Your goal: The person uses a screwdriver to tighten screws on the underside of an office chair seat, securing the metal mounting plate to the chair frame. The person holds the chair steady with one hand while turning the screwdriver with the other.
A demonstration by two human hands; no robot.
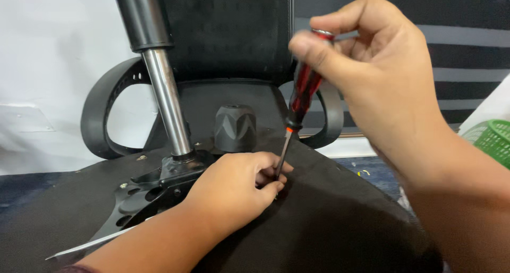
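Both hands steady screwdriver [299, 97] near seat underside [329, 220] edge

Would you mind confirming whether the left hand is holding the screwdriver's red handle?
No, the right hand grips the red handle; the left hand steadies the shaft's tip.

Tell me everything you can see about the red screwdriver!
The screwdriver has a see-through dark red handle, an orange band at its neck and a thin metal shaft. It stands nearly upright, leaning a little to the right at the top. The right hand grips the handle from above, thumb across the top. The left hand pinches the shaft near its tip, which points down onto the black underside of the upturned chair seat. The very tip is hidden by fingers.
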